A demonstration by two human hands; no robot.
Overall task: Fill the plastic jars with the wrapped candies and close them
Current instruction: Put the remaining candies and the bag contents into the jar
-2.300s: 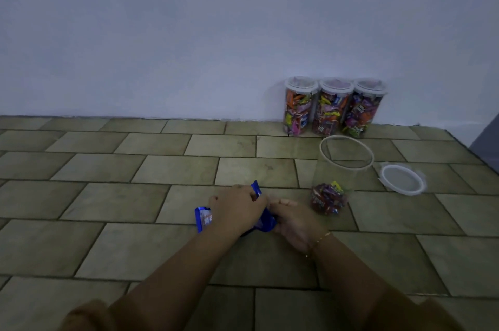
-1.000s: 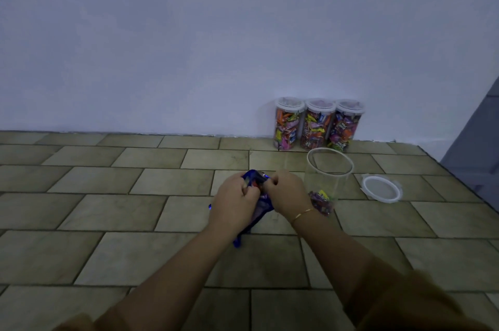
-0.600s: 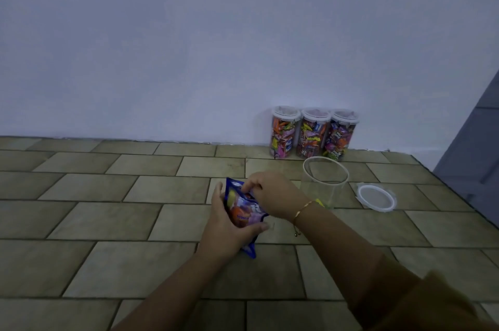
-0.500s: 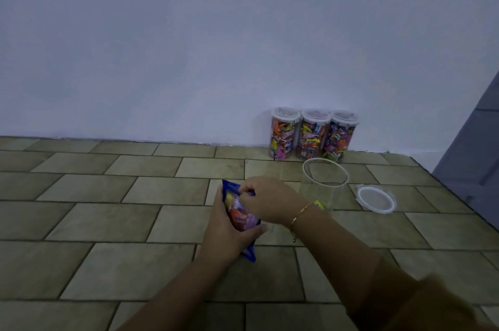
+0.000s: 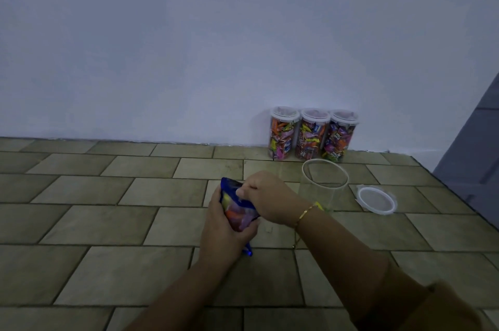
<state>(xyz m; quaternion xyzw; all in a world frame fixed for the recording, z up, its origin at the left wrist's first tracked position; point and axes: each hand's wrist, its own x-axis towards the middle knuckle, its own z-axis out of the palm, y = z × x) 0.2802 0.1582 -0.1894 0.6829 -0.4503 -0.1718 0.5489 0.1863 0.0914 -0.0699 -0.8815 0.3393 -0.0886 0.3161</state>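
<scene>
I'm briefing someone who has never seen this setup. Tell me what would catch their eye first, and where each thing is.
First, the two hands low in the middle: the left hand holds a blue candy bag and the right hand grips its top. Just to their right an open clear jar stands on the tiled floor, its lid lying flat beside it. Behind, against the wall, three closed jars packed with bright candies stand in a row.

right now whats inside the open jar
The open jar is mostly empty; a bit of yellow wrapper shows at its base. The right hand and wrist cover the rest of the bottom.
</scene>
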